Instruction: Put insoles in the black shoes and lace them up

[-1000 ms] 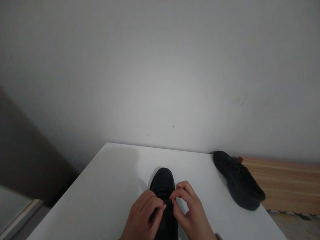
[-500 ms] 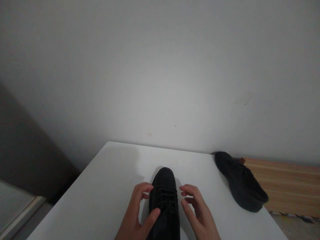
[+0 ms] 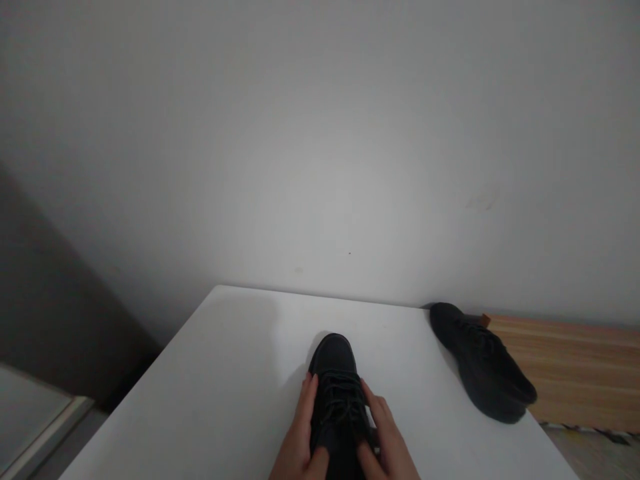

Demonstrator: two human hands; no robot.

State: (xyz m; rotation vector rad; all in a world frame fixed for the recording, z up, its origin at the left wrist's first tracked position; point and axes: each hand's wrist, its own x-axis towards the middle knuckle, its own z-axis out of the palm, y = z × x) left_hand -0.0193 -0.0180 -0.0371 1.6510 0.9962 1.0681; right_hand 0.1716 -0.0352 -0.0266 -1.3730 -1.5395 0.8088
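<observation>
A black lace-up shoe [image 3: 336,357] lies on the white table [image 3: 225,373] with its toe pointing at the wall. Its dark laces [image 3: 343,400] run across the top; the heel end is cut off by the bottom of the view. My left hand [image 3: 300,440] grips the shoe's left side, fingers along the edge and thumb on top. On the opposite side, my right hand [image 3: 387,440] holds the shoe the same way, its thumb near the tongue.
A second black shoe [image 3: 480,363] rests at the table's right edge, toe toward the wall. Beyond it is a wood-grain board [image 3: 585,373]. The pale wall [image 3: 325,167] stands right behind the table. A white-edged panel [image 3: 40,427] is at lower left.
Both hands have closed in from beside the shoe and now hold its two sides. The shoe has shifted slightly to the right. The second shoe stays put.
</observation>
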